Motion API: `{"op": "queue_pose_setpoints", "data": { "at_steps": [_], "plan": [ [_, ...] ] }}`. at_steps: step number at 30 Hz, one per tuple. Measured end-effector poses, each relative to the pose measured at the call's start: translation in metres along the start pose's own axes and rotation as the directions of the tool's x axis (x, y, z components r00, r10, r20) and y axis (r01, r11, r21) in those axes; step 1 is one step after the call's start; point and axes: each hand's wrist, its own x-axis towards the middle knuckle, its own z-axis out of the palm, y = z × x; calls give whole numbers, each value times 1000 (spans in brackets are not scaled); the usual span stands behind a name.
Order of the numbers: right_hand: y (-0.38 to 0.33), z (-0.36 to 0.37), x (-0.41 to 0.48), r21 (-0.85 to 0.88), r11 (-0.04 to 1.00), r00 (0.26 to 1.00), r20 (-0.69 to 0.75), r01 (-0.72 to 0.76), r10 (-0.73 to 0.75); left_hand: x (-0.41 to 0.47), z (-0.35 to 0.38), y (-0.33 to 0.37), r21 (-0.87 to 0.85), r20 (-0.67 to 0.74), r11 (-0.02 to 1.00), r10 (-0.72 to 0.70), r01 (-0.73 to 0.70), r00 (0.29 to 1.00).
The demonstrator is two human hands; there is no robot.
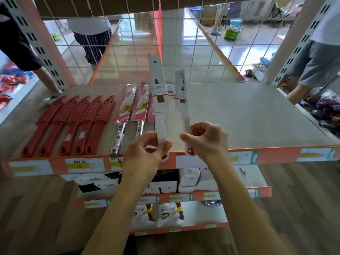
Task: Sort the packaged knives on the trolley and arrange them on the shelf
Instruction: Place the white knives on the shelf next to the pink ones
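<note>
While each hand pinches a white-handled packaged knife, left hand (147, 147) and right hand (206, 138) hover above the shelf (248, 115); laying them beside the pink-packed knives (133, 103) probably comes next.

Both forearms are extended forward, hands held close together. Left hand (145, 151) is pinched on left knife handle (160, 126), fingers curled; right hand (207, 140) is likewise pinched on right knife handle (185, 124).
</note>
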Motion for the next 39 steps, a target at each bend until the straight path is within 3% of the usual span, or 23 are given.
{"op": "queue_pose_setpoints", "data": {
  "at_steps": [16,27,32,36,39],
  "plan": [
    [7,10,19,44,997,997,54,-60,57,-1,-2,-1,-10,24,1000,-19,19,1000],
    [4,19,16,-244,968,998,-3,56,-59,-4,-2,1,8,32,1000,16,-16,999],
    [8,24,17,-274,959,997,43,68,-58,-4,1,2,-4,38,1000,19,-19,999],
    [9,17,14,-277,950,989,32,145,-141,-6,3,4,-57,70,998,13,-9,997],
    [1,4,12,-180,954,967,-46,239,-251,-8,3,7,-244,170,969,-8,50,985]
  ]
}}
